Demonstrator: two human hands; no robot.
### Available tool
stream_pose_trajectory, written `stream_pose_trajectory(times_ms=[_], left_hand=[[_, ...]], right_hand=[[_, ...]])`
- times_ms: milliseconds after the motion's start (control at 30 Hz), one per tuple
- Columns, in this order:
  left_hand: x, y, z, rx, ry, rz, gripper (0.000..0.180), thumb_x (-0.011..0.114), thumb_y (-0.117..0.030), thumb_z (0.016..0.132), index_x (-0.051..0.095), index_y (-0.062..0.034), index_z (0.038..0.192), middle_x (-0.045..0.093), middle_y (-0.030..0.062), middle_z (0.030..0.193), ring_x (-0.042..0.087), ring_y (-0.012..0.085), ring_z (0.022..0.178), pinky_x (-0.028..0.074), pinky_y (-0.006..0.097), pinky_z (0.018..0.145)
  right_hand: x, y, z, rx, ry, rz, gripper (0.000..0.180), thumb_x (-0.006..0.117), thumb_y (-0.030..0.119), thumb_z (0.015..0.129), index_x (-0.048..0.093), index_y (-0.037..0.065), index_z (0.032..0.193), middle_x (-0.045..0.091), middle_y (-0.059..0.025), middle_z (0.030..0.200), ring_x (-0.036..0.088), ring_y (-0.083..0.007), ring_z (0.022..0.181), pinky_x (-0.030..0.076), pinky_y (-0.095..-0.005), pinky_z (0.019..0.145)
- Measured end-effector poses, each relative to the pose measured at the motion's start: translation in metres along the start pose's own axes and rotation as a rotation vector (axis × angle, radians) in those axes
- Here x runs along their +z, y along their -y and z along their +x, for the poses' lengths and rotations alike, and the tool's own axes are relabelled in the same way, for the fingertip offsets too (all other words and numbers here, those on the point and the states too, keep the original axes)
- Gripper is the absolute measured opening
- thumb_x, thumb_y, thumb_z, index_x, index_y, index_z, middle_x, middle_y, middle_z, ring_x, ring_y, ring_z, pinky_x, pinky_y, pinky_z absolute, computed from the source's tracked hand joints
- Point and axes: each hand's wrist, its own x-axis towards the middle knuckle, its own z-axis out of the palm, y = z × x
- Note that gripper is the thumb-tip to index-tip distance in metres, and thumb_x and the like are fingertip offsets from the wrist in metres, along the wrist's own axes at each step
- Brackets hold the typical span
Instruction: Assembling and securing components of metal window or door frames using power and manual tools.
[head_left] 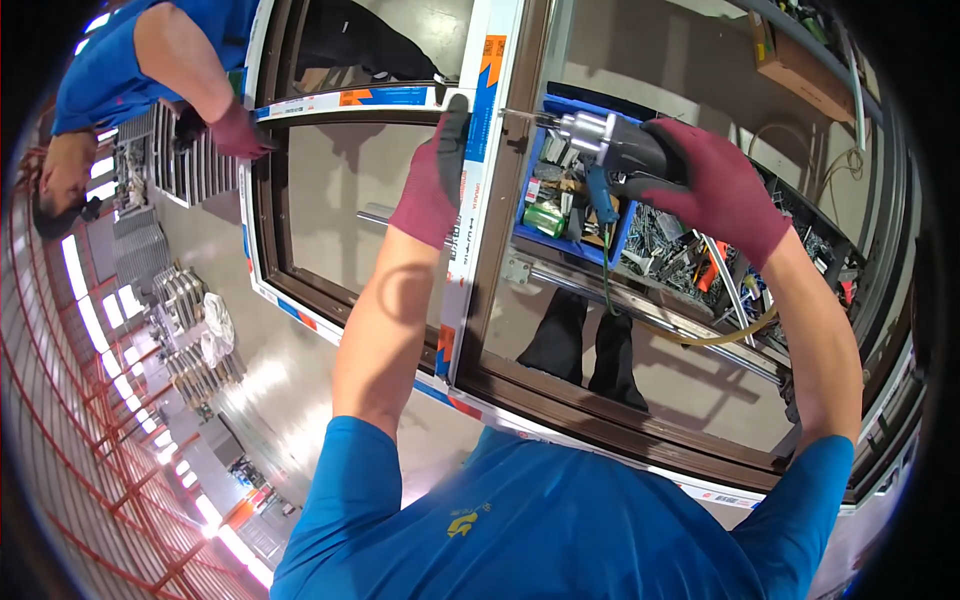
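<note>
My right hand, in a maroon and dark grey glove, is wrapped round a power drill with a silver chuck. Its thin bit points left at the brown inner side of the window frame's middle bar; whether the tip touches cannot be made out. My left hand, gloved alike, grips that bar near where a crossbar meets it. One grey fingertip lies up along the bar's edge, and the other fingers are mostly hidden. White, blue and orange protective film covers the bars.
Beneath the frame's right opening are a blue bin of small parts and a dark tray of loose screws. A hose curves beside them. At the far left a co-worker's gloved hand rests by the frame. A cardboard box lies at far right.
</note>
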Motion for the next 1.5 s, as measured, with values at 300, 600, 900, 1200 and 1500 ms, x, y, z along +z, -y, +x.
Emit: stream_pose_trajectory(times_ms=[300,600,900,1200,1500], left_hand=[[0.001,0.011,-0.079,0.539,-0.339,0.292,0.044,0.059,-0.027,0.109,0.059,0.0026,0.141,0.071,0.0186,0.129,0.071,0.0232,0.103,0.057,0.034,0.087],[0.057,0.04,-0.091,0.541,0.048,-0.092,0.046,0.055,-0.015,0.11,0.048,-0.0063,0.155,0.068,0.0178,0.133,0.072,0.0269,0.112,0.059,0.038,0.092],[0.064,0.048,-0.091,0.528,0.005,0.043,0.041,0.054,-0.016,0.112,0.053,-0.0052,0.152,0.068,0.0192,0.132,0.073,0.0251,0.11,0.059,0.033,0.088],[0.102,0.051,-0.078,0.458,-0.081,0.141,0.036,0.056,-0.016,0.111,0.057,-0.0001,0.143,0.067,0.0183,0.131,0.071,0.0268,0.112,0.057,0.04,0.1],[0.089,0.035,-0.083,0.509,-0.12,0.724,0.037,0.076,-0.013,0.095,0.071,0.0004,0.13,0.075,0.0111,0.12,0.069,0.015,0.102,0.054,0.032,0.095]], right_hand=[[-0.03,0.034,-0.054,0.316,0.154,0.483,0.078,0.085,0.014,0.079,0.051,0.0,0.148,0.066,-0.0189,0.13,0.067,-0.0298,0.118,0.051,-0.0399,0.103],[-0.014,0.077,-0.065,0.139,0.102,0.464,0.078,0.086,0.02,0.073,0.055,-0.002,0.142,0.069,-0.0244,0.121,0.068,-0.0395,0.112,0.053,-0.0422,0.099],[-0.01,0.079,-0.074,0.168,0.093,0.447,0.076,0.086,0.019,0.074,0.056,-0.002,0.14,0.069,-0.0258,0.123,0.068,-0.0421,0.113,0.053,-0.044,0.1],[0.012,0.066,-0.079,0.215,-0.091,0.069,0.083,0.089,0.021,0.074,0.051,0.006,0.146,0.064,-0.022,0.126,0.066,-0.0471,0.109,0.056,-0.0496,0.088],[-0.009,0.02,-0.075,0.23,-0.146,0.303,0.072,0.082,0.016,0.082,0.054,-0.001,0.146,0.069,-0.0214,0.131,0.07,-0.0311,0.118,0.053,-0.0393,0.102]])
